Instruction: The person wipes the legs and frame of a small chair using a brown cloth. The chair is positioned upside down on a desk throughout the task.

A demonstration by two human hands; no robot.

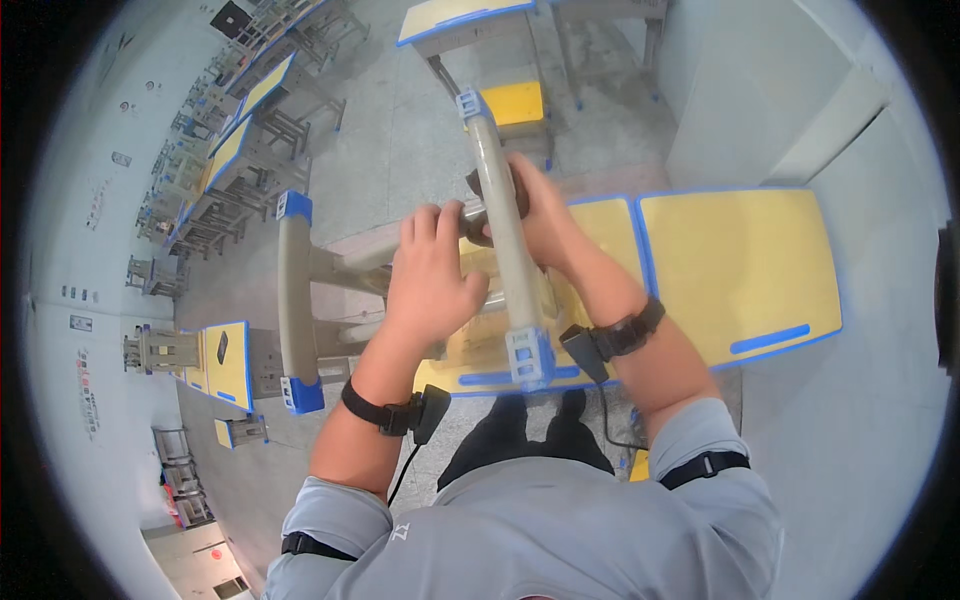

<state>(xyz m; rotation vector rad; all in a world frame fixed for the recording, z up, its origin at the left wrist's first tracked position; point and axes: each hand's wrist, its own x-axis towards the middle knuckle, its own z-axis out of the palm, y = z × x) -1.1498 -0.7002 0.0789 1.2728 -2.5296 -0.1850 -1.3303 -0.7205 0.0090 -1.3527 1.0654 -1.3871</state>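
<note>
A stool with a grey metal frame (295, 300) and blue plastic foot caps lies turned over on a yellow desk top with blue edging (600, 225). My left hand (435, 281) is on a frame tube, its fingers curled over it and its thumb apart. Beyond a long foot bar (501, 217), my right hand (544, 217) holds a dark brown cloth (519, 191) around the tube close to my left fingertips. The foot bar hides part of the cloth and of my right fingers. Both wrists carry black straps with small cabled devices.
Another yellow desk top (742, 262) adjoins at the right. Ahead stand a desk (465, 19) and a yellow-seated stool (514, 103). Rows of desks and stools (225, 150) line the left, where a desk (236, 360) bears a dark flat object. A pale wall rises at the right.
</note>
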